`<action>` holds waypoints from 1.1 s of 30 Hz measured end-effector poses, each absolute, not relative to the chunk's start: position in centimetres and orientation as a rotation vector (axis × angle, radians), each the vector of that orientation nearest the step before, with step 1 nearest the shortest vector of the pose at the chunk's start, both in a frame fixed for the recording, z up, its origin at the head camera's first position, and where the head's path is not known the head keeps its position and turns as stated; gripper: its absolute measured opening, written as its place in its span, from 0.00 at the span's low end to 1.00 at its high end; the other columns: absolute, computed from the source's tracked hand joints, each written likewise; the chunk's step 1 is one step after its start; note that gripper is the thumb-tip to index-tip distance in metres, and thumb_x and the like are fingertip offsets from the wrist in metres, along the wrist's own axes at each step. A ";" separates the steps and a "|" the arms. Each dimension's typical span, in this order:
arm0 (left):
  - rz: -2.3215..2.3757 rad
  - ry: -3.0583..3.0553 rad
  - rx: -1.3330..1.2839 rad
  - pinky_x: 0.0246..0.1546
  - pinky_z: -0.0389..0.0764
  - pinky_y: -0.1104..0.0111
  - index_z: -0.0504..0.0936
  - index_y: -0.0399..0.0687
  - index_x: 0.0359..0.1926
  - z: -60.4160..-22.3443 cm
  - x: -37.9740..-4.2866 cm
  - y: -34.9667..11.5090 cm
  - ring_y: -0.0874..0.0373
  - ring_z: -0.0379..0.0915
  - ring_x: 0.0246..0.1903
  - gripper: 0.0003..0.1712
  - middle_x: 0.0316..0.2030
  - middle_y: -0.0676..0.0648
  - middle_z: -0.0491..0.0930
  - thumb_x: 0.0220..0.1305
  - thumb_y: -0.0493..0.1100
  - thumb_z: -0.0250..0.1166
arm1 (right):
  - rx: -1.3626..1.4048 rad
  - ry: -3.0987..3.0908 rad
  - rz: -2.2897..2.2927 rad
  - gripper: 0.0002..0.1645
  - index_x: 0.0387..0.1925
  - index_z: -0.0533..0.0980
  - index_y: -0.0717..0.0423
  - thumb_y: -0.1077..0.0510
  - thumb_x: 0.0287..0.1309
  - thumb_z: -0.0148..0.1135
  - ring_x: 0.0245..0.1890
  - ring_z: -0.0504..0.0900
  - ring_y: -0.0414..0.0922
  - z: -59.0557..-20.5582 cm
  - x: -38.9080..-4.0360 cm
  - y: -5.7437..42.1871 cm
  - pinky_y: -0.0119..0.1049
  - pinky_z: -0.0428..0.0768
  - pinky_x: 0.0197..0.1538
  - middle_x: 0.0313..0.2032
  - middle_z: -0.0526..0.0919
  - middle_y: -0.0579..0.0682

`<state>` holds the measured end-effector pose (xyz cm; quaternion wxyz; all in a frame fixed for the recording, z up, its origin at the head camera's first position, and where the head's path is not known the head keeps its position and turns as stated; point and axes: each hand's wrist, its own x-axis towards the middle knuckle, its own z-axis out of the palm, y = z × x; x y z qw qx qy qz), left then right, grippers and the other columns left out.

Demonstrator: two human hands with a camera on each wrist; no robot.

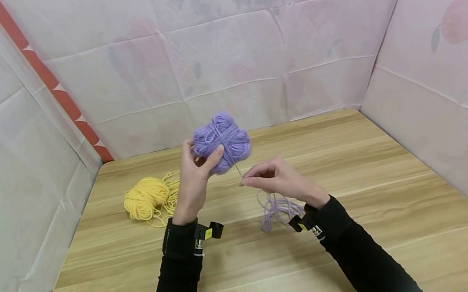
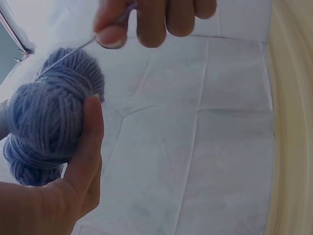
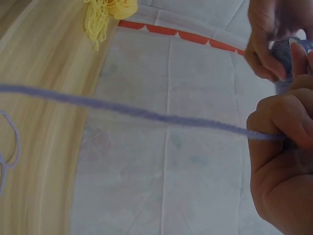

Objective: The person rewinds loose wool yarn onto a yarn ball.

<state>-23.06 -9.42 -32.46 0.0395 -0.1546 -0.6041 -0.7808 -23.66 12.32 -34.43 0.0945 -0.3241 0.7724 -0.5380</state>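
Observation:
A ball of purple yarn (image 1: 228, 139), with strands wrapped round its middle, is held above the table by my left hand (image 1: 193, 181). The thumb presses its near side, and in the left wrist view it lies against the ball (image 2: 54, 112). Just right of and below the ball, my right hand (image 1: 278, 177) pinches a strand of the same yarn between thumb and fingertips. That strand (image 2: 73, 56) runs taut from the ball to the pinch. On the other side of the right hand the yarn strand (image 3: 146, 113) trails away toward the table.
Loose purple yarn (image 1: 278, 211) lies in loops on the wooden table (image 1: 256, 276) below the right hand. A yellow yarn ball (image 1: 146, 198) with loose strands sits left of the left wrist. White sheets (image 1: 220, 60) wall the back and both sides.

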 end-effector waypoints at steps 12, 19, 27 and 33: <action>-2.413 -2.039 -0.722 0.52 0.81 0.61 0.62 0.52 0.62 -32.0 -22.4 -9.6 0.49 0.75 0.55 0.27 0.58 0.39 0.74 0.65 0.38 0.62 | -0.767 2.083 -1.799 0.10 0.35 0.80 0.50 0.61 0.67 0.53 0.14 0.56 0.33 -35.1 -25.0 13.8 0.28 0.55 0.20 0.15 0.63 0.36; -2.295 -2.204 -0.917 0.48 0.83 0.59 0.65 0.51 0.64 -32.3 -22.6 -10.0 0.52 0.78 0.49 0.31 0.51 0.43 0.76 0.62 0.35 0.64 | -0.789 2.013 -1.810 0.11 0.30 0.79 0.49 0.62 0.67 0.53 0.17 0.54 0.37 -34.8 -25.5 16.0 0.34 0.52 0.24 0.17 0.57 0.41; -2.224 -2.375 -1.117 0.44 0.84 0.55 0.66 0.52 0.64 -32.2 -22.6 -10.2 0.49 0.78 0.49 0.34 0.51 0.41 0.77 0.59 0.37 0.68 | -0.770 1.996 -1.785 0.10 0.31 0.79 0.49 0.60 0.67 0.53 0.20 0.57 0.39 -34.3 -25.5 17.0 0.34 0.57 0.27 0.19 0.61 0.40; -1.991 -2.576 -1.126 0.43 0.85 0.58 0.67 0.56 0.64 -32.7 -22.6 -9.8 0.49 0.75 0.50 0.37 0.51 0.43 0.75 0.55 0.38 0.72 | -0.654 1.990 -1.824 0.09 0.33 0.80 0.49 0.57 0.67 0.55 0.29 0.80 0.37 -33.8 -25.2 17.0 0.36 0.81 0.41 0.29 0.83 0.41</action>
